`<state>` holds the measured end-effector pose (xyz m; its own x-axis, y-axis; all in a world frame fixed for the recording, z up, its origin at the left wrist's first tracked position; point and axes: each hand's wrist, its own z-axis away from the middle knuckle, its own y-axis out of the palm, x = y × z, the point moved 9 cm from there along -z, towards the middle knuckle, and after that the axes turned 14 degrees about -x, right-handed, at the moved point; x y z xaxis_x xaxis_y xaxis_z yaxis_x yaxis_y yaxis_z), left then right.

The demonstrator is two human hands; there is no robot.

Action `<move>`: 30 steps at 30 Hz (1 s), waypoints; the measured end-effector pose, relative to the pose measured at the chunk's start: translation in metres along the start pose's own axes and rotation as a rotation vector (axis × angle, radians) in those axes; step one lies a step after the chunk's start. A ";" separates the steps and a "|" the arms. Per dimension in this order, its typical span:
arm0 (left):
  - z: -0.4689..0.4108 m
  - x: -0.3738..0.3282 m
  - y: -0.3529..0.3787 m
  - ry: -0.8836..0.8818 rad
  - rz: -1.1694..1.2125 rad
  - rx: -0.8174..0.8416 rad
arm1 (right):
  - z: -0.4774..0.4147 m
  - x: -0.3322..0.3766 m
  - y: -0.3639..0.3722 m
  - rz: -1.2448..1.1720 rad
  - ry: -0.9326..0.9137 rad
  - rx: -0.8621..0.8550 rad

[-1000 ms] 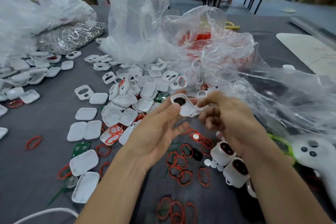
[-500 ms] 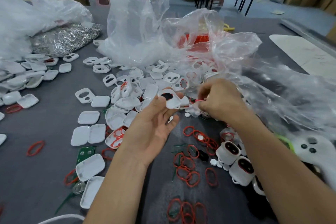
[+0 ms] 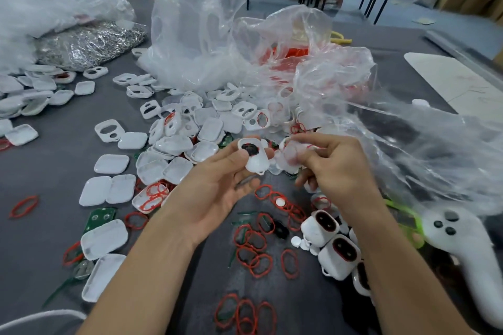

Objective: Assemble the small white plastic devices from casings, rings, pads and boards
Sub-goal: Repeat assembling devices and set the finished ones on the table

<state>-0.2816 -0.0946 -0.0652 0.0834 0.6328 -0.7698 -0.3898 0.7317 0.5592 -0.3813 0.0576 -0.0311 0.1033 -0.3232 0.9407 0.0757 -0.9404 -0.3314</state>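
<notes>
The left hand [image 3: 215, 187] is palm-up above the table [image 3: 54, 144], thumb and fingertips closed on a white casing [image 3: 257, 163] that is raised off the surface. The casing's open face is turned to the camera, with a black pad [image 3: 251, 149] seated in its round opening. Just beside it, the right hand [image 3: 337, 171] pinches a white piece [image 3: 292, 153] between thumb and forefinger. That piece is blurred, so its shape cannot be told, though a thin red line shows at its edge. The two held parts are close together, and whether they touch cannot be told.

On the table, far left, lies a bag of silver metal parts [image 3: 87, 46]. Nearer the middle, loose white lids [image 3: 111, 164] are scattered flat, and a green board [image 3: 98, 219] lies beside them. Behind the hands, a crumpled clear plastic bag [image 3: 196, 30] spills more casings. Below the hands lies a cluster of red rings [image 3: 254, 249]. To their right, two assembled devices [image 3: 321, 224] lie touching, dark red-rimmed faces up. A white controller [image 3: 460, 247] lies at the far right.
</notes>
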 end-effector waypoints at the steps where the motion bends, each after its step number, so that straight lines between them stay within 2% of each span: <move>1: 0.000 0.000 0.000 0.005 0.000 0.001 | 0.000 0.000 -0.002 0.033 -0.025 -0.018; 5: -0.003 0.002 -0.002 0.007 -0.012 -0.001 | 0.001 0.005 -0.008 0.084 -0.096 -0.073; 7: -0.003 0.003 -0.002 0.003 -0.020 -0.002 | 0.000 0.004 -0.015 0.188 -0.130 -0.112; 9: -0.003 0.003 -0.002 0.003 -0.024 0.001 | -0.001 0.002 -0.017 0.186 -0.101 -0.124; 12: -0.003 0.003 0.000 0.009 -0.032 0.009 | 0.000 -0.001 -0.008 -0.126 0.059 -0.086; 15: -0.003 0.002 0.002 0.015 -0.044 0.029 | 0.008 0.001 0.007 -0.464 0.257 0.032; 18: -0.003 0.003 0.001 0.009 -0.038 0.018 | 0.015 0.001 0.016 -0.643 0.392 0.104; 20: -0.004 0.005 0.000 0.004 -0.044 0.000 | 0.019 0.002 0.021 -0.691 0.418 0.123; 22: -0.003 0.005 0.000 0.007 -0.059 0.000 | 0.020 0.005 0.022 -0.671 0.373 0.121; 26: -0.003 0.003 0.001 0.018 -0.036 0.004 | 0.019 0.008 0.014 -0.395 0.173 0.025; 30: -0.004 0.001 0.000 0.026 -0.015 0.002 | 0.020 0.014 0.013 -0.215 0.024 0.009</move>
<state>-0.2852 -0.0948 -0.0676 0.0649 0.6149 -0.7859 -0.3864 0.7417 0.5483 -0.3590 0.0432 -0.0238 0.0598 -0.1181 0.9912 0.1026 -0.9870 -0.1238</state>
